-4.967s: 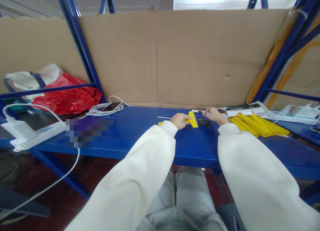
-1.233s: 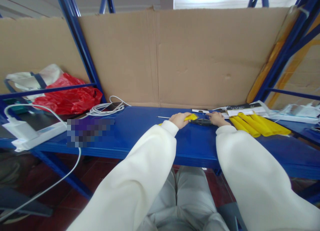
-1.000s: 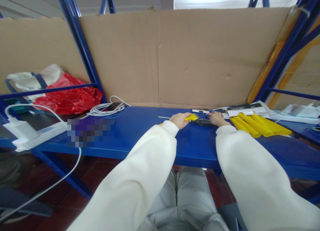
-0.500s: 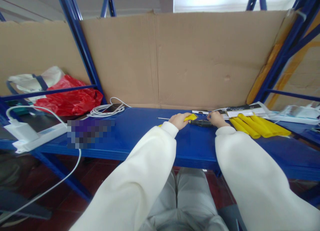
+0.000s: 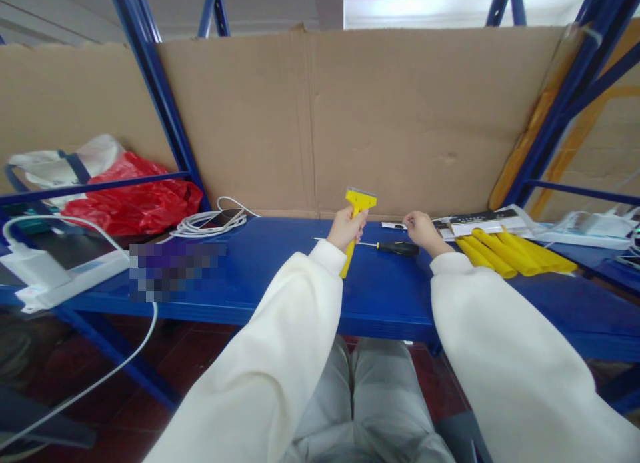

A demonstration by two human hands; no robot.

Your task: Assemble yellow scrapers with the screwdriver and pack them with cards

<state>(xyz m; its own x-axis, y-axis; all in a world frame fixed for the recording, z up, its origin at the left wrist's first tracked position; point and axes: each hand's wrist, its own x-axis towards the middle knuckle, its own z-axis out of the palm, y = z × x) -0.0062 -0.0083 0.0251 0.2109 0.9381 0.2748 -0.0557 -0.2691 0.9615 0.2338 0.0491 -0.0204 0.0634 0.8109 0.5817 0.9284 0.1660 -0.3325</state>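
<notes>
My left hand [image 5: 346, 229] is closed around the handle of a yellow scraper [image 5: 361, 199]. The tool stands up from my fist, its wide head at the top and the handle's end below my hand. To the right, my right hand [image 5: 421, 228] hovers low over the shelf with thumb and fingers pinched together; whatever they may hold is too small to see. Between my hands lies a screwdriver [image 5: 397, 248] with a black handle, its shaft pointing left. Just behind my right fingertips is a small flat white and dark piece [image 5: 393, 226].
Several yellow handle-like pieces [image 5: 500, 253] lie right of my right hand, before a black-and-white package [image 5: 483, 219]. A coiled white cable [image 5: 200, 224], a red plastic bag [image 5: 135, 193] and a power strip [image 5: 95, 269] are on the left. Cardboard [image 5: 390, 116] walls the back of the blue shelf [image 5: 280, 276].
My left hand has lifted the scraper from lying low near the screwdriver to upright, moving slightly left. My right hand has shifted a little left and up, away from the screwdriver's handle.
</notes>
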